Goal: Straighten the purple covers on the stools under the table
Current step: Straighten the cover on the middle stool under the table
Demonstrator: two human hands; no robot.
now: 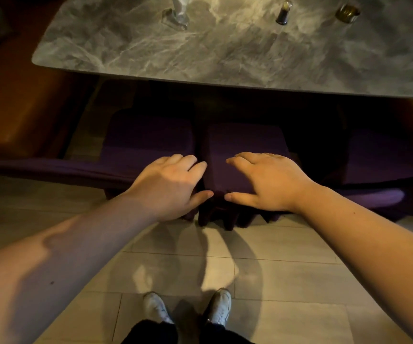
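Observation:
Three stools with dark purple covers stand in shadow under the marble table (225,58). The left stool's cover (148,140) and the middle stool's cover (245,142) sit side by side; a third cover (379,155) is at the right. My left hand (170,187) lies flat, fingers apart, at the near edge beside the gap between the left and middle stools. My right hand (267,182) rests palm down on the near edge of the middle cover, thumb along its front. The cover's skirt (225,214) hangs in folds below my hands.
On the table stand a clear glass item (178,13), a small dark bottle (285,12) and a brass ring-shaped holder (348,13). Pale floor tiles (275,269) lie below, with my white shoes (188,306) at the bottom. Dark wood furniture (14,108) stands at the left.

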